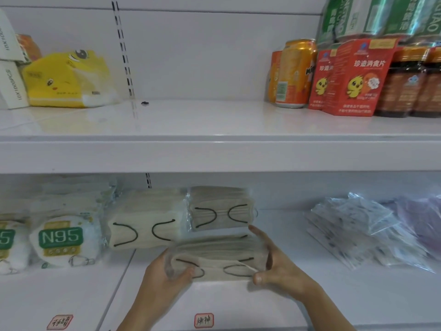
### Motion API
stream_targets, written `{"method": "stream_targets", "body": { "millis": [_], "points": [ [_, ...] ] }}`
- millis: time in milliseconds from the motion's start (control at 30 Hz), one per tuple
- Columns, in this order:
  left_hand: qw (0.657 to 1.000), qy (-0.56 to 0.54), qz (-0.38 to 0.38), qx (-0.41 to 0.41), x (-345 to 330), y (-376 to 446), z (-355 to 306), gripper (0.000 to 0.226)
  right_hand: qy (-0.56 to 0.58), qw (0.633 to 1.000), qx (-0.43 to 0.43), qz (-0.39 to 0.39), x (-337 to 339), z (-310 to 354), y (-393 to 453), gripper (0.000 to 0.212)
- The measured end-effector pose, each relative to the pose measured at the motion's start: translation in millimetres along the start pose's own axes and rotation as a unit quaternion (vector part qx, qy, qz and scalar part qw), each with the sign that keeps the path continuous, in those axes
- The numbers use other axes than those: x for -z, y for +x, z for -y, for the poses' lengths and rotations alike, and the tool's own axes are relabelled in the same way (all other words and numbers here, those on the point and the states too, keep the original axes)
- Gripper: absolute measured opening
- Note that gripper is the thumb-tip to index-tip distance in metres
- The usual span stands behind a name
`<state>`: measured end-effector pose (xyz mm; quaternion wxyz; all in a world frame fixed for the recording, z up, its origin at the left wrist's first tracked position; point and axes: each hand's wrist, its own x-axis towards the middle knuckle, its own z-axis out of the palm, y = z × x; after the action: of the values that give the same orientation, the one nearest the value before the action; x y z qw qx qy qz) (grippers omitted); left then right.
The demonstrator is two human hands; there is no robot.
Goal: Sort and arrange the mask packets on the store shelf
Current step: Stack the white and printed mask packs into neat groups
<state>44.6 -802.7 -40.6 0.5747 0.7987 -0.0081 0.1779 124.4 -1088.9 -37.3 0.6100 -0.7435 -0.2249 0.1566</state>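
white lower shelf point(274, 306) carries the beige mask packet point(214, 261) near its front edge, gripped at both ends by left hand point(164, 278) and right hand point(279, 266), likely to square it with the beige stacks point(186, 220) behind.

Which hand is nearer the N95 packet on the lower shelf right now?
Left. The left hand grips the left end of the beige mask packet, just right of the N95 packet. The right hand holds the packet's far right end, farther away.
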Motion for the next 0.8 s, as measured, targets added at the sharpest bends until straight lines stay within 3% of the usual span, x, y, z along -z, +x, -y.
{"method": "stream_targets", "body": {
  "millis": [133,200,367,567,633,800],
  "points": [
    [1.0,-0.031,0.003,0.004,-2,1,-8,0.071,0.018,1.0,-0.003,-0.017,-2,-12,-5,0.115],
    [0.999,-0.035,0.013,0.013,-1,-1,-11,0.077,0.006,0.998,-0.005,-0.063,-11,-9,-6,0.104],
    [0.996,-0.085,-0.007,0.031,7,-2,5,0.044,0.032,0.98,-0.008,-0.195,-47,-9,1,0.065],
    [0.999,-0.043,0.02,0.016,16,-3,7,0.061,0.071,0.982,-0.009,-0.177,-64,6,-9,0.041],
    [0.999,-0.042,0.022,0.003,18,-7,-1,0.059,0.065,0.985,-0.002,-0.162,-64,13,-14,0.042],
    [0.999,-0.029,0.018,-0.018,30,-7,0,0.067,-0.082,0.98,0.037,-0.179,-59,18,-17,0.058]
  ]
}}
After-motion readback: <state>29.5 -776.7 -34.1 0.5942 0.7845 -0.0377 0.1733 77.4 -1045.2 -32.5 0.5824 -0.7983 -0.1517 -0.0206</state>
